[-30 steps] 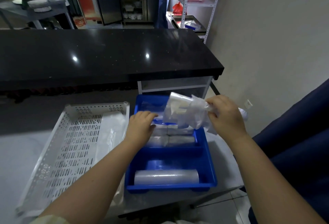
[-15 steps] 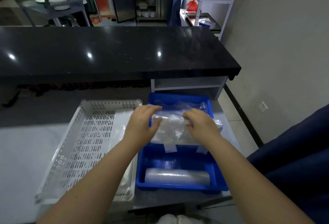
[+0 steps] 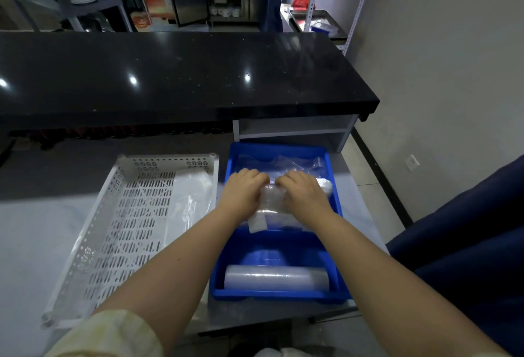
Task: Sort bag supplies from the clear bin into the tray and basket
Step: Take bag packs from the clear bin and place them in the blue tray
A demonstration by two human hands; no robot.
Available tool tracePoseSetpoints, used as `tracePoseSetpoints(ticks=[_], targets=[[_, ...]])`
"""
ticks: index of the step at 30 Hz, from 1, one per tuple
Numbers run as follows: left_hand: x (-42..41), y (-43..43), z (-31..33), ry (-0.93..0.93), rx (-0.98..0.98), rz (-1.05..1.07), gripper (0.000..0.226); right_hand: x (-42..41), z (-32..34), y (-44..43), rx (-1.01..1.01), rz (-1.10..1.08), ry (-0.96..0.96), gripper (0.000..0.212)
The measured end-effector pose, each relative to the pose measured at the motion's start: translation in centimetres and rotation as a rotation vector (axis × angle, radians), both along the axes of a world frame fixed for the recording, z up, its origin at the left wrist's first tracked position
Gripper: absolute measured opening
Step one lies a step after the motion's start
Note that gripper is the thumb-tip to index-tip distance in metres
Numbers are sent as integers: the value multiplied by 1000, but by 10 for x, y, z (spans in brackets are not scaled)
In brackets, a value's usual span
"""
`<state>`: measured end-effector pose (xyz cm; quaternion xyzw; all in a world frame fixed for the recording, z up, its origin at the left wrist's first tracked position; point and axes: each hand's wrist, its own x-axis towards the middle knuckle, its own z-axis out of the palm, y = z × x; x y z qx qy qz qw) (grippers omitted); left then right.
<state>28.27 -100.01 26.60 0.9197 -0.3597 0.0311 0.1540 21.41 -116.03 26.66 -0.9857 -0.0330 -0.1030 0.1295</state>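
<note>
A blue divided tray (image 3: 337, 209) sits on the grey table right of a white perforated basket (image 3: 119, 215). Both hands rest palm down on a bundle of clear plastic bags (image 3: 272, 200) in the tray's middle compartment. My left hand (image 3: 243, 189) presses its left part and my right hand (image 3: 304, 191) its right part, fingers curled over it. A roll of clear bags (image 3: 276, 280) lies in the tray's near compartment. More loose clear bags (image 3: 283, 162) fill the far compartment. A flat clear bag (image 3: 190, 200) lies in the basket's right side. The clear bin is not in view.
A raised black counter (image 3: 170, 73) runs along the far side of the table. A dark blue seat (image 3: 467, 243) stands close on the right. The table's right edge is just past the tray. Shelves and a person's table with plates are far behind.
My right hand carried the bag bundle down from above the tray's right side into the middle compartment. Both hands now lie closer together, pressing on it.
</note>
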Motion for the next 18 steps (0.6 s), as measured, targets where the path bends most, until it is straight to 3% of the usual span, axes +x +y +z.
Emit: tracePoseSetpoints(ticks=[5, 11, 15, 18], targets=[[2, 7, -15, 19, 41, -45, 29, -21, -13, -22, -42, 26, 75, 43], [-13, 24, -17, 144, -168, -51, 30, -25, -23, -26, 134, -3, 130, 35], [-25, 19, -27, 200, -1, -73, 41, -25, -32, -24, 163, -4, 182, 31], [-25, 14, -33, 212, 109, -23, 43, -25, -38, -24, 218, -58, 324, 32]])
